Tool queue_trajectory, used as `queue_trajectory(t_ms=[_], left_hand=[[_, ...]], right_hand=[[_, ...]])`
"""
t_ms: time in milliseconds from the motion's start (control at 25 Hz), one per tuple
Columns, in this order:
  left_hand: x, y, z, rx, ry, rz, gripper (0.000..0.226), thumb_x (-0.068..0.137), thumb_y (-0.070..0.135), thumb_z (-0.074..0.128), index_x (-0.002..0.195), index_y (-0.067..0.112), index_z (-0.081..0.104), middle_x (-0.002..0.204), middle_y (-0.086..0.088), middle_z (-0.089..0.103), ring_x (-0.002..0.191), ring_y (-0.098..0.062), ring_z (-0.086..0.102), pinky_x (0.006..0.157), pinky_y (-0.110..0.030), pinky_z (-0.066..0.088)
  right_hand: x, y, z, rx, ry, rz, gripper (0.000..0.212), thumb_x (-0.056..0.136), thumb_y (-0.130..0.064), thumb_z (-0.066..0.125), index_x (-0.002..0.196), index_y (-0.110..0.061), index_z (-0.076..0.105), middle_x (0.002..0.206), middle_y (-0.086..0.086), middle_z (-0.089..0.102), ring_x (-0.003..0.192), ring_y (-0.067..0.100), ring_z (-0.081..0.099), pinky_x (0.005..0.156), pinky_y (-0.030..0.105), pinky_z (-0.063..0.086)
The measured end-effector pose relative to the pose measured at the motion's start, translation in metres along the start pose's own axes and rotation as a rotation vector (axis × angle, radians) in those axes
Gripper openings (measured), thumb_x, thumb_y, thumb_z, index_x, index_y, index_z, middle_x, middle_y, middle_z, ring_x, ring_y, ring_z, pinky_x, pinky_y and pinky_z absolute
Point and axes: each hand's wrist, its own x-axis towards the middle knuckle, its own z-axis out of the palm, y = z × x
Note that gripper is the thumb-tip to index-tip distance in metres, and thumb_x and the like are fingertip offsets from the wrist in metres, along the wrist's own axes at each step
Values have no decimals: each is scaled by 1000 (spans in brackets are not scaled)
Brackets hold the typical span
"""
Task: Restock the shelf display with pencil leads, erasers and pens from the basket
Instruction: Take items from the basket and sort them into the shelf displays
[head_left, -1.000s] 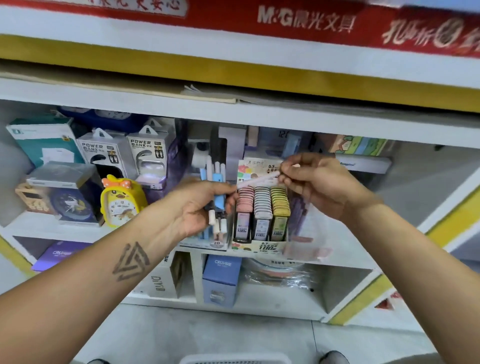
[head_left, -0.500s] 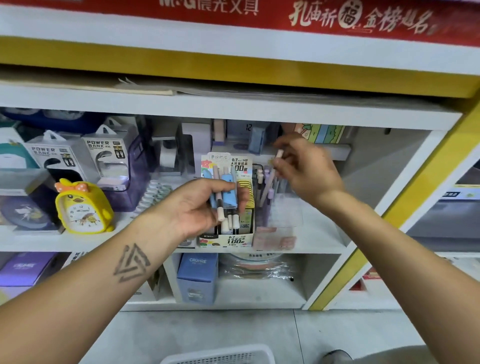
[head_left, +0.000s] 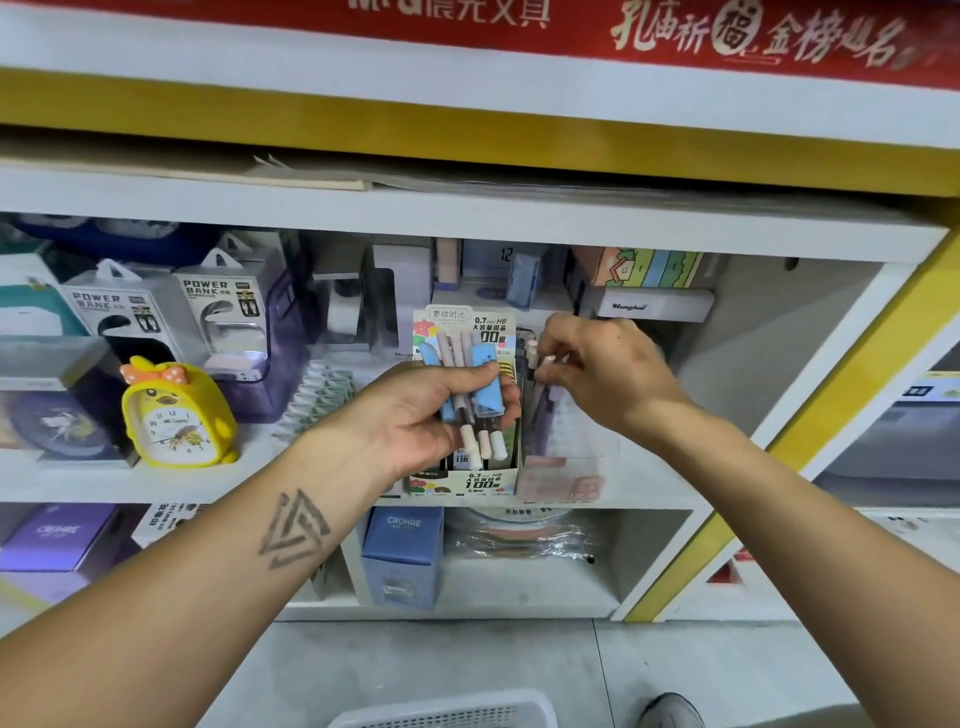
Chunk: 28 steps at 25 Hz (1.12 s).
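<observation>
While stocking goes on at the centre of the frame, left hand (head_left: 415, 415) clenched around a bundle of slim pastel pens (head_left: 475, 395), blue, pink and white plastic barrels fanned upward, pale caps pointing down. Held just in front of the printed cardboard display box of pencil leads (head_left: 467, 480) on the white shelf (head_left: 270, 483). Right hand (head_left: 602, 374), right of centre, pinching a single pale pen (head_left: 540, 364) by its top end, tip lowered toward the clear plastic pen holder (head_left: 566, 467) just beside the lead box; other pens already upright inside. Whether that pen touches the holder floor yet: cannot tell.

Pens likely light, stiff and smooth, so prone to slipping out of a loose fan; best taken mid-barrel or near the cap, one at a time, and fed in vertically. Clear holder probably light too, and apt to tip if nudged sideways. White plastic lattice basket (head_left: 447, 712) at the bottom edge of the frame, on the floor, contents not visible.
</observation>
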Motion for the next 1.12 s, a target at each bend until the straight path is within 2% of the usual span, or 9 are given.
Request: queue_trajectory(t_ms=[160,240,320,440,520,640,880,1000,1120], left_hand=[[0,-1,-1,22,8,5,12,84,-2,66,96,-4,67,82,-20,73,70,-26,74,55,-36,60],[-1,-1,0,30,10,8,15,83,-1,68,98,-3,67,83,-20,73,71,-27,74,55,-37,60],[-2,-1,0,23,6,19,18,81,-1,69,99,-2,68,84,-21,73,72,-27,74,55,-37,59],[-5,4,0,-6,-1,37,27,76,2,71,103,-1,69,86,-20,73,73,-28,74,55,-37,59],[-7,9,-2,-35,15,48,30,75,4,70,105,-1,68,85,-20,74,72,-28,74,55,-39,59],[-12,19,-10,-36,41,82,28,81,6,69,108,-2,66,88,-21,74,74,-31,74,56,-41,60],[-26,38,-37,29,50,79,28,91,9,61,116,-3,63,105,-30,70,88,-38,72,65,-48,61],[-31,48,-59,51,123,44,20,95,9,57,107,-5,63,92,-27,72,77,-34,74,61,-44,62],[-35,57,-84,44,276,33,13,96,8,57,95,-3,61,78,-19,69,66,-28,71,55,-39,61]], right_hand=[[1,-1,3,-16,-27,-13,7,93,-30,68,92,-26,73,85,-8,73,85,18,65,67,29,50],[3,1,5,-132,-63,-72,19,98,-33,60,98,-24,77,97,-7,72,96,18,63,77,37,52],[6,-2,6,-154,-63,-110,24,100,-33,57,105,-21,77,102,-6,67,100,17,58,83,36,49],[8,-17,8,369,-111,57,21,97,-34,63,110,-24,74,89,-9,72,86,9,65,77,27,48],[9,-30,6,697,-260,173,17,94,-33,68,104,-21,75,81,0,76,84,15,73,84,34,53],[13,-47,7,818,-365,159,19,85,-23,78,100,-11,75,88,11,77,87,25,75,97,42,54],[35,-76,24,938,-194,268,2,88,-3,69,87,-4,70,83,7,74,77,18,68,78,34,57],[41,-87,33,1024,-220,297,8,95,-1,61,92,-8,62,82,16,76,63,20,69,55,24,55],[43,-94,45,1053,-237,289,7,92,2,66,98,1,67,83,23,73,58,19,68,55,23,58]])
